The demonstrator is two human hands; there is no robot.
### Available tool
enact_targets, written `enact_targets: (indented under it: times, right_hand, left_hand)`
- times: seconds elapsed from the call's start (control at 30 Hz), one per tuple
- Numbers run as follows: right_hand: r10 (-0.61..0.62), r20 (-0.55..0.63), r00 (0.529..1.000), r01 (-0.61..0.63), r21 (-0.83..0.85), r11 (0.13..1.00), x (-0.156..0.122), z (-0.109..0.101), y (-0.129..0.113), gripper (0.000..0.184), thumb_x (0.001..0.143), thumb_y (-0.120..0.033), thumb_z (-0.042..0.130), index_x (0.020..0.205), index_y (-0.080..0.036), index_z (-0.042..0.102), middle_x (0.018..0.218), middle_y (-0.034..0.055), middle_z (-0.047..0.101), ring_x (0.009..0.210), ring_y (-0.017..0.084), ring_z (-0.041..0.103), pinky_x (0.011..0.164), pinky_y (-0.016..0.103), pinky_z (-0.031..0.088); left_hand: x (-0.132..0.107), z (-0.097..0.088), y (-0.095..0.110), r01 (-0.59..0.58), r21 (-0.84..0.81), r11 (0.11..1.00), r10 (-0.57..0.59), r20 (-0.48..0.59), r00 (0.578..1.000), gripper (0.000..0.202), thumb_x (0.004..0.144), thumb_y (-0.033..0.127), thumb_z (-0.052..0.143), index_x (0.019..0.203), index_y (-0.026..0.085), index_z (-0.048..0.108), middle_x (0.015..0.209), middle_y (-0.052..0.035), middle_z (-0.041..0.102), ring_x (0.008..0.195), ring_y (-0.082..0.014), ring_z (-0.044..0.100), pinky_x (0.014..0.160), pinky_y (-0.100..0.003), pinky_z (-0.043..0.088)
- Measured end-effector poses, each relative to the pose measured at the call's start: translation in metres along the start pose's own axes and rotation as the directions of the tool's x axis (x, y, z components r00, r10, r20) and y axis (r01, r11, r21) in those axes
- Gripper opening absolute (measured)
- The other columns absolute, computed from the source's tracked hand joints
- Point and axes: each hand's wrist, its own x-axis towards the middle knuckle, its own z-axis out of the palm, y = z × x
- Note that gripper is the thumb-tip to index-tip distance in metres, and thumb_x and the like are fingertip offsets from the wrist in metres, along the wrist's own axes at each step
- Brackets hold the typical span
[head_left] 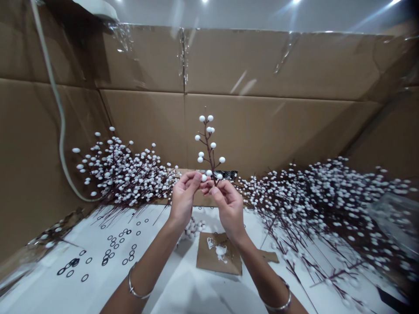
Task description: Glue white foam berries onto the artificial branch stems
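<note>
An upright artificial berry branch (209,148), brown-stemmed with white round berries, is held up in front of me. My right hand (229,207) pinches its stem near the lower end. At the branch's lower left, my left hand (185,196) has thumb and forefinger closed on a white berry (204,178). Whether that berry is fixed to a twig is hidden by the fingers. Below the hands, a cardboard piece (212,261) with white glue-like smears (221,252) lies on the white table (176,288). Loose white berries (193,229) are heaped just behind my left wrist.
A large pile of berry branches (127,170) stands at the left, and another pile (304,200) spreads over the right side. Several small black rings (111,244) are scattered on the left of the table. Cardboard walls (278,126) enclose the back; a white cable (60,113) hangs left.
</note>
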Motion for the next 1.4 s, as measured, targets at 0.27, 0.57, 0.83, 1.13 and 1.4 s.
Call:
enact_targets:
  times: [0.27, 0.57, 0.83, 1.13, 1.4]
  right_hand:
    - [-0.012, -0.004, 1.000, 0.012, -0.015, 1.000, 0.001, -0.001, 0.000, 0.018, 0.088, -0.033, 0.059, 0.077, -0.020, 0.054, 0.081, 0.0015, 0.063, 0.079, 0.015, 0.062, 0.078, 0.029, 0.050]
    - [-0.020, -0.024, 1.000, 0.019, -0.023, 1.000, 0.000, 0.000, 0.002, 0.018, 0.088, -0.033, 0.060, 0.077, -0.021, 0.052, 0.080, 0.0009, 0.062, 0.079, 0.015, 0.063, 0.078, 0.029, 0.050]
    - [-0.072, -0.050, 0.996, 0.068, -0.082, 0.994, -0.002, 0.001, 0.002, 0.015, 0.090, -0.029, 0.057, 0.078, -0.021, 0.052, 0.082, 0.0010, 0.065, 0.078, 0.015, 0.064, 0.076, 0.028, 0.050]
    - [-0.159, -0.081, 0.984, 0.141, -0.190, 0.972, -0.006, 0.001, 0.009, 0.009, 0.091, -0.026, 0.055, 0.083, -0.021, 0.055, 0.084, 0.0025, 0.063, 0.080, 0.016, 0.063, 0.077, 0.031, 0.052]
    - [-0.245, -0.074, 0.967, 0.216, -0.275, 0.937, -0.006, 0.001, 0.010, 0.007, 0.090, -0.022, 0.055, 0.084, -0.020, 0.056, 0.083, 0.0025, 0.063, 0.079, 0.016, 0.063, 0.075, 0.031, 0.052]
  left_hand:
    - [-0.003, 0.003, 0.000, 0.007, -0.022, 1.000, -0.007, 0.002, 1.000, 0.022, 0.080, 0.033, 0.074, 0.085, 0.014, 0.064, 0.089, -0.0065, 0.072, 0.075, -0.0113, 0.065, 0.068, -0.021, 0.050]
    - [-0.006, 0.007, 0.001, -0.008, -0.013, 1.000, 0.008, -0.025, 1.000, 0.023, 0.078, 0.033, 0.076, 0.083, 0.014, 0.064, 0.087, -0.0060, 0.072, 0.074, -0.0112, 0.065, 0.069, -0.021, 0.050]
    - [-0.009, 0.009, -0.001, 0.000, -0.003, 1.000, 0.000, -0.049, 0.999, 0.025, 0.077, 0.034, 0.076, 0.086, 0.014, 0.064, 0.089, -0.0063, 0.072, 0.080, -0.0138, 0.067, 0.074, -0.023, 0.051]
    - [-0.011, 0.013, -0.004, -0.004, -0.055, 0.998, 0.001, -0.051, 0.999, 0.025, 0.076, 0.032, 0.078, 0.084, 0.014, 0.063, 0.088, -0.0063, 0.074, 0.076, -0.0127, 0.069, 0.072, -0.021, 0.053]
    - [-0.012, 0.014, -0.004, -0.011, -0.087, 0.996, 0.005, -0.076, 0.997, 0.026, 0.070, 0.032, 0.082, 0.079, 0.014, 0.064, 0.075, -0.0005, 0.070, 0.063, -0.0078, 0.064, 0.069, -0.019, 0.052]
